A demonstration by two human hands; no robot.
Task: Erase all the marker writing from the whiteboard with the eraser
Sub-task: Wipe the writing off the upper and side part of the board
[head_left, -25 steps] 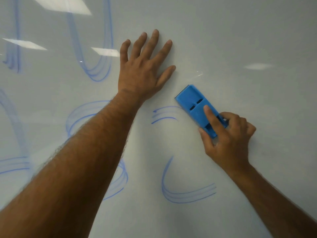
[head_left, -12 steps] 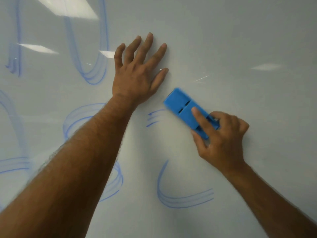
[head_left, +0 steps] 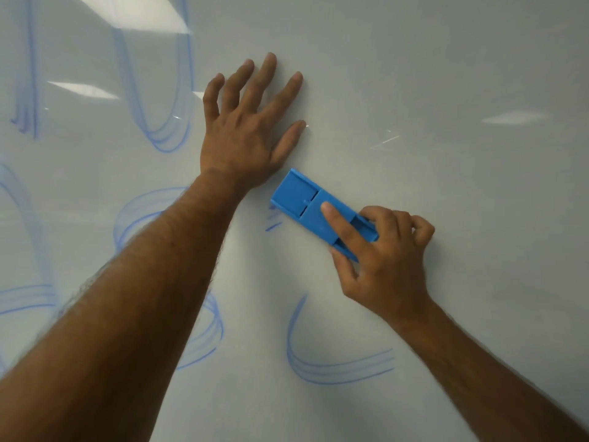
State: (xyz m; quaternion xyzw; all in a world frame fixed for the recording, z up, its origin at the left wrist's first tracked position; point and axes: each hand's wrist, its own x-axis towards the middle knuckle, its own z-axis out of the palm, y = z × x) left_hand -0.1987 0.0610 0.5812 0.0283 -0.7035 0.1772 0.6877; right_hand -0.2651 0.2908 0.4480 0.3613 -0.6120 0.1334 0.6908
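The whiteboard [head_left: 446, 74] fills the view. My right hand [head_left: 385, 263] grips a blue eraser [head_left: 306, 202], index finger laid along its top, pressing it on the board. A short scrap of blue marker strokes [head_left: 273, 225] shows at the eraser's lower left corner. My left hand [head_left: 245, 135] rests flat on the board with fingers spread, just above and left of the eraser. A curved blue stroke [head_left: 322, 368] lies below the eraser. More blue loops [head_left: 159, 122] sit at upper left, and an oval [head_left: 134, 215] is partly hidden behind my left forearm.
Further blue strokes run along the left edge [head_left: 25, 301] and top left [head_left: 25, 90]. Ceiling lights reflect as bright patches [head_left: 137, 11] on the glossy board. The right half of the board bears no marks.
My right hand has slid the eraser to the left over the short triple stroke, wiping most of it away. My left hand has stayed pressed on the board.
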